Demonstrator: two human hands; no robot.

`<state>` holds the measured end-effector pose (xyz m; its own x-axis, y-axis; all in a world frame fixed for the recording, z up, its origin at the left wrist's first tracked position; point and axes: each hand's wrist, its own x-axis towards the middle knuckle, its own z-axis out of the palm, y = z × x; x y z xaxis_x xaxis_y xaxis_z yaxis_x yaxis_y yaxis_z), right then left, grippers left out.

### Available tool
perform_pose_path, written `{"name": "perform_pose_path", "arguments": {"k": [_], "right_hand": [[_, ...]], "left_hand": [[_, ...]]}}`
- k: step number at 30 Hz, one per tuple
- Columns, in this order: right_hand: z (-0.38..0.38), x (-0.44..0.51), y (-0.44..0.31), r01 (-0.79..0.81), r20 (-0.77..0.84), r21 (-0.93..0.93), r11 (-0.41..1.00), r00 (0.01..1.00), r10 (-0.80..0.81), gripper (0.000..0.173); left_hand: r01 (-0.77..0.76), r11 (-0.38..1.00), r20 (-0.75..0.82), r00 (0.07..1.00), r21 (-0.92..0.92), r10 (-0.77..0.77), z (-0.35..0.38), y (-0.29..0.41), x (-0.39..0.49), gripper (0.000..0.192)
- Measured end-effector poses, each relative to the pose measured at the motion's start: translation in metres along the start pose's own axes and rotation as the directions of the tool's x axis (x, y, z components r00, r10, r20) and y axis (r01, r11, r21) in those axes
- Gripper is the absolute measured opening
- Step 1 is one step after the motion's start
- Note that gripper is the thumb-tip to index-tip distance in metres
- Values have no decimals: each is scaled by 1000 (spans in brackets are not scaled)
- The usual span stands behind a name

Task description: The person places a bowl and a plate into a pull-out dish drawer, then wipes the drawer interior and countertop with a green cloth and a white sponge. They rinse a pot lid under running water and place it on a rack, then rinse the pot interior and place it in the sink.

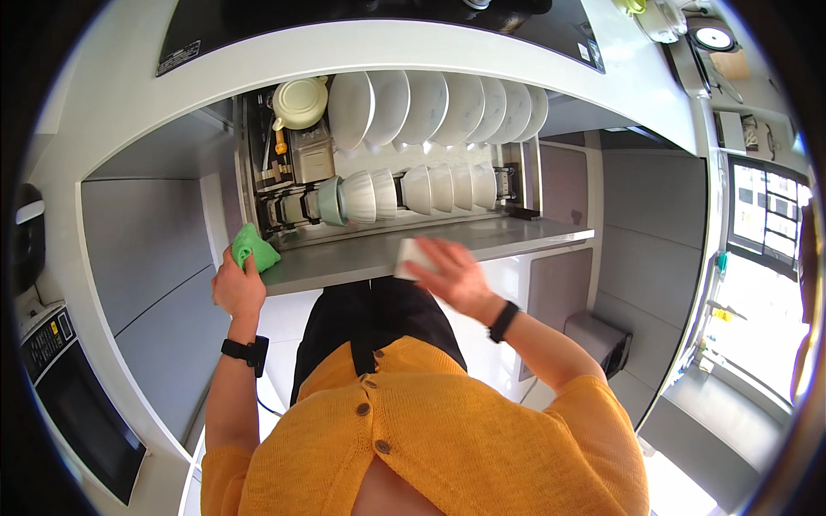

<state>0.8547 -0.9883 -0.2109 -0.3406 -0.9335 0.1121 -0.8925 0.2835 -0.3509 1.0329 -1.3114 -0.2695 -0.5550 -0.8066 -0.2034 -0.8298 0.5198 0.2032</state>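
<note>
A crumpled green cloth [254, 250] is gripped in my left hand [239, 288], at the left end of the grey drawer front [335, 257]. My right hand [455, 274], slightly blurred, holds a white sponge or folded pad [410, 257] against the top edge of that front, right of its middle. Behind the edge, the pulled-out drawer holds a back row of white plates [413, 109] standing on edge. Nearer stands a row of tilted white bowls [418, 190], with a pale green bowl [331, 201] at its left end.
At the drawer's back left sit a cream lidded pot [300, 103] and a clear plastic container [313, 158]. A white countertop [374, 46] with a black cooktop [361, 11] lies beyond. A microwave oven [84, 393] is at left. A window [761, 206] is at right.
</note>
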Motion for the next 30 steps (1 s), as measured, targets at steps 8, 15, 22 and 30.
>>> {"name": "perform_pose_path", "arguments": {"k": [8, 15, 22, 30], "right_hand": [[-49, -135, 104, -397, -47, -368, 841, 911, 410, 50], [-65, -185, 174, -733, -325, -512, 448, 648, 689, 43], [3, -117, 96, -727, -471, -462, 508, 687, 553, 44], [33, 1, -49, -214, -168, -25, 976, 964, 207, 47]], "left_hand": [[54, 999, 25, 998, 4, -54, 4, -2, 2, 35], [5, 1000, -28, 1000, 27, -4, 3, -2, 2, 35], [24, 998, -6, 1000, 49, -24, -1, 7, 1, 36], [31, 998, 54, 998, 60, -34, -8, 8, 2, 36]]}}
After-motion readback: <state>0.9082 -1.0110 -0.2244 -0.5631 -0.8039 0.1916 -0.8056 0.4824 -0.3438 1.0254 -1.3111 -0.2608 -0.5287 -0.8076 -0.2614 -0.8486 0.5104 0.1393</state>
